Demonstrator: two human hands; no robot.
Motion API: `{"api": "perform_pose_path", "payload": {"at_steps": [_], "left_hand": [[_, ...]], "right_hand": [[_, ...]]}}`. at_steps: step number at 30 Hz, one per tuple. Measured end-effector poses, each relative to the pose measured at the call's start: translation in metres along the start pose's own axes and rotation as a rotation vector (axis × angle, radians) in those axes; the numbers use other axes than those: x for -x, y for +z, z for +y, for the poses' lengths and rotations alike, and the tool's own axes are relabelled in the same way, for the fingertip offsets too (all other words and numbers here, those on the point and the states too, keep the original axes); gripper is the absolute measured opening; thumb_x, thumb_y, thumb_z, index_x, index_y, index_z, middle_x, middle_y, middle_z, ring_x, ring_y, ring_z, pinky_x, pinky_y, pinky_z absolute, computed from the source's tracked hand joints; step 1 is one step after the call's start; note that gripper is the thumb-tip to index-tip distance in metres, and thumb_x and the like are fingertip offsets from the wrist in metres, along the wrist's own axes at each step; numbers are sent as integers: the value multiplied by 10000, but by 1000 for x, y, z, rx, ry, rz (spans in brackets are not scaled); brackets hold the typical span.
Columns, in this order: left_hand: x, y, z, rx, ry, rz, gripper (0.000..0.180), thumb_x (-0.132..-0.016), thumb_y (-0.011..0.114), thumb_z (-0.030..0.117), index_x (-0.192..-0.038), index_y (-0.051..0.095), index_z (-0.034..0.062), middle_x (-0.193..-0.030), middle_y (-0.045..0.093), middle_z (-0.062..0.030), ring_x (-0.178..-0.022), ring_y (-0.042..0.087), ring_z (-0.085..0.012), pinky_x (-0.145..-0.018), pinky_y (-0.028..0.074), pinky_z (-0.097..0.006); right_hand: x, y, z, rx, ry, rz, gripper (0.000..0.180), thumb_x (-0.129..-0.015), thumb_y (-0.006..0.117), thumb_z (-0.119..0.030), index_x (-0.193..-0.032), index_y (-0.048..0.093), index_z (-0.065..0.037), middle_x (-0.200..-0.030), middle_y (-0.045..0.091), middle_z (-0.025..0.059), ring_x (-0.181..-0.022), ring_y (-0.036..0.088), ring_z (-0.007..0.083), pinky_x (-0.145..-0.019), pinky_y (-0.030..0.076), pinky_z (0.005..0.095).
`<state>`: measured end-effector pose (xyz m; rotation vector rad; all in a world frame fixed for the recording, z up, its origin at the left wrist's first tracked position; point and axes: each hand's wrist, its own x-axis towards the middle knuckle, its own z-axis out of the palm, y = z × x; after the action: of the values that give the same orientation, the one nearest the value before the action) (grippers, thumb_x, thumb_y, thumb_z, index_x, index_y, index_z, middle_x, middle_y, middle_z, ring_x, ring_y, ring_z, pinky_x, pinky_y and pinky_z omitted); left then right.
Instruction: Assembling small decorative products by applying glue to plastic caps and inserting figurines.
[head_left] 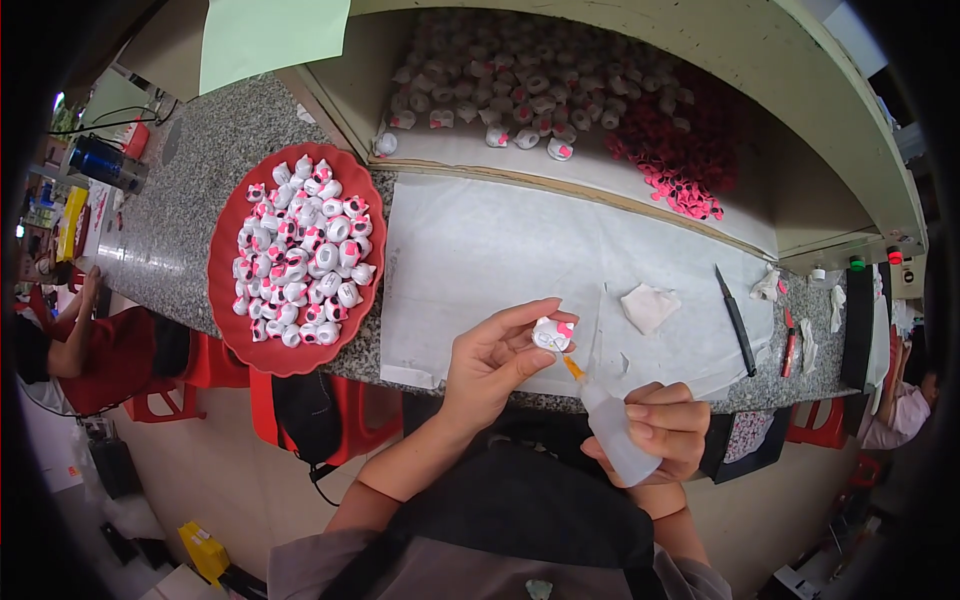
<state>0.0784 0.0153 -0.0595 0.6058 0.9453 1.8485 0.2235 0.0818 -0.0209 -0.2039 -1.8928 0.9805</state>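
Observation:
My left hand pinches a small white figurine with pink spots between thumb and fingers, just above the counter's front edge. My right hand grips a translucent squeeze bottle; its orange nozzle points up at the underside of the figurine and nearly touches it. Both hands are over a white paper sheet spread on the granite counter.
A red plate heaped with several similar figurines sits to the left. A shelf behind holds rows of white figurines and a pile of pink pieces. A crumpled tissue, a black knife and a red-handled tool lie to the right. People sit at both sides.

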Motion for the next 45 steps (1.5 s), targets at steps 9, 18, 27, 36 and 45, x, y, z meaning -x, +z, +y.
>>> {"api": "perform_pose_path", "payload": {"at_steps": [9,18,27,36,45], "left_hand": [[1,-2,0,-189,130,-32,381,-729,548,-40,-1100,460,-45,-1009,524,-170,-913,522,-194,-802,409,-295],[1,-4,2,-479,220,-43,358,-708,549,-67,-1061,492,-63,-1006,516,-157,-926,497,-196,-809,389,-292],[-5,-7,5,-338,187,51,381,-712,546,-85,-1086,484,-44,-1016,519,-139,-943,500,-183,-816,393,-275],[-5,-20,10,-278,206,186,404,-731,546,-33,-1122,446,-32,-1004,541,-136,-871,538,-166,-783,421,-274],[1,-21,15,-264,149,181,398,-722,527,-98,-1108,467,-26,-1018,515,-98,-926,505,-139,-816,394,-252]], "right_hand": [[0,1,0,27,-2,-7,530,-483,794,-70,-912,481,-79,-890,497,61,-673,510,190,-527,459,281],[-1,-1,-1,25,20,-28,508,-480,793,-74,-889,493,-76,-867,504,65,-655,514,193,-519,455,281],[-8,-10,11,5,137,28,446,-566,760,-103,-860,428,-64,-843,456,96,-663,488,156,-544,426,245],[-84,-49,146,313,515,-106,250,-684,483,71,-903,414,-28,-785,468,53,-685,549,131,-581,463,234],[-116,-22,181,942,225,-236,251,-670,620,-175,-855,582,-10,-775,566,198,-730,544,354,-646,423,398]]}}
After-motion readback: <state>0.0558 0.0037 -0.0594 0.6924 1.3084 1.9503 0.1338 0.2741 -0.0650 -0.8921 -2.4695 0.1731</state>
